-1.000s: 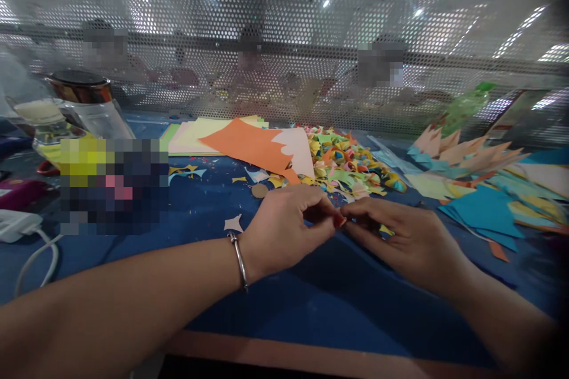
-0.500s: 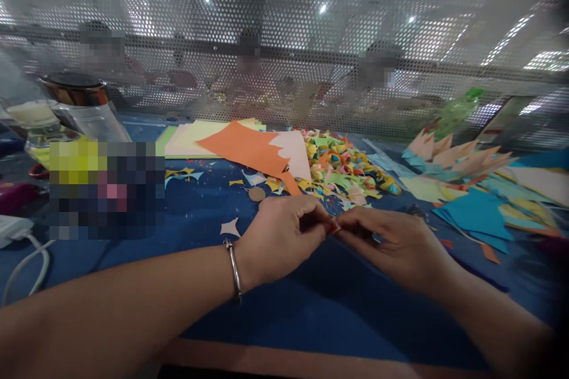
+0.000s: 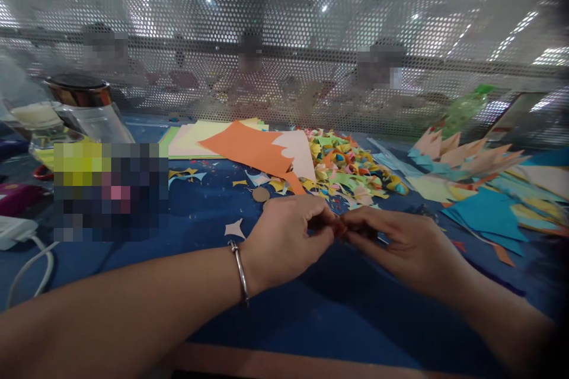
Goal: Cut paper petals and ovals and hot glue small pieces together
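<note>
Above the blue tabletop (image 3: 275,308), my left hand (image 3: 291,240) and my right hand (image 3: 402,246) meet at their fingertips. Both pinch one tiny reddish-orange piece of paper (image 3: 340,228); the fingers cover most of it, so its shape cannot be made out. A silver bangle (image 3: 240,272) circles my left wrist. Beyond the fingers lies a heap of small coloured paper scraps (image 3: 351,160). An orange sheet with a pointed, cut-out edge (image 3: 253,147) rests over pale sheets, its narrow strip reaching down near my left knuckles. Left of that hand is a pale four-pointed scrap (image 3: 234,228).
At left stand a lidded clear jar (image 3: 95,115) and a bottle of yellow liquid (image 3: 39,133), near a white plug with cable (image 3: 18,232). On the right are pointed peach paper pieces (image 3: 466,157), blue sheets (image 3: 486,216) and a green-capped bottle (image 3: 466,108). A perforated screen (image 3: 284,6) rises behind.
Both hands stay pinched together, with a slight shift of the fingertips. Less of the small paper piece shows between them now. The whole view has moved a little.
</note>
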### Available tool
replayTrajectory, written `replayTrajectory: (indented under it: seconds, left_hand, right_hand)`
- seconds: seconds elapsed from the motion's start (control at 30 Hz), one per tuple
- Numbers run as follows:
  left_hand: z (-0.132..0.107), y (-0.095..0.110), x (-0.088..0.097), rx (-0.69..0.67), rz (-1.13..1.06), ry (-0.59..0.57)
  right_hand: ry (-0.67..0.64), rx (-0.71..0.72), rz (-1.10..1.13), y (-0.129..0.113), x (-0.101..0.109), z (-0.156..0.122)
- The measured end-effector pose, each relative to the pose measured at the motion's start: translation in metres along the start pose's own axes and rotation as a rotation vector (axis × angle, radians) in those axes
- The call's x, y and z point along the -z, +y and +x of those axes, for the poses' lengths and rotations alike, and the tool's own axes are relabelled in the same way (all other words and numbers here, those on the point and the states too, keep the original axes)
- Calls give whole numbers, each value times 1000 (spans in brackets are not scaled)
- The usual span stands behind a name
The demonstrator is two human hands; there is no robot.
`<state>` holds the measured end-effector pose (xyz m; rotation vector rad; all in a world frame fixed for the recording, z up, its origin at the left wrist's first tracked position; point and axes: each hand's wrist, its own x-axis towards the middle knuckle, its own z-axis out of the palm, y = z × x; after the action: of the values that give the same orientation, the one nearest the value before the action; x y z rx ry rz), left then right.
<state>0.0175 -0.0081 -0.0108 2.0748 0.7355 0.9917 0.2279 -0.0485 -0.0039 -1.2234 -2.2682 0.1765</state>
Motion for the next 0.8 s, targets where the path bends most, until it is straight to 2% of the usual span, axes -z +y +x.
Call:
replayTrajectory:
  seconds: [0.3,0.63,0.8]
  left_hand:
    - [4,2,1,115,-134,-35]
    - [4,1,-2,102,-160,-56]
    - [3,2,0,112,-70,-91]
  right_hand:
    - [35,-6,26,-2,1,1]
    - [39,60,53,-4,3,0]
    - [13,80,100,-3,1,1]
